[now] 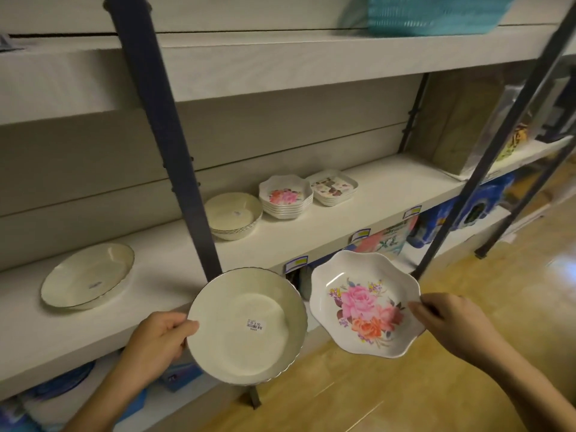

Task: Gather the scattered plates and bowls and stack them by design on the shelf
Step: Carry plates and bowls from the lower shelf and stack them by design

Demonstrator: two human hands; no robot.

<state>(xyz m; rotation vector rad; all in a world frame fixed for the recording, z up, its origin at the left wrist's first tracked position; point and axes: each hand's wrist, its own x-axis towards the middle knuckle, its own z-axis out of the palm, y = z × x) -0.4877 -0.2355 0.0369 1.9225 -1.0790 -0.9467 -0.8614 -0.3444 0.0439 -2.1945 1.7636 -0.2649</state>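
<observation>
Head view: left hand (159,341) grips the cream plate (246,325), right hand (448,325) pinches the floral bowl (364,307), both face-up before the shelf (374,218), probably to match designs.

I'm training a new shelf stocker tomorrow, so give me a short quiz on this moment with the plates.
1. True or false: the left hand holds a cream plate bearing a price sticker.
2. The right hand holds a rose dish. Its matching stack stands: A) on the floor; B) between the cream bowls and the square dishes; C) in a basket.
3. Fill in: the lone cream plate on the shelf lies ___ of the dark post.
Key: 1 true; 2 B; 3 left.
</observation>
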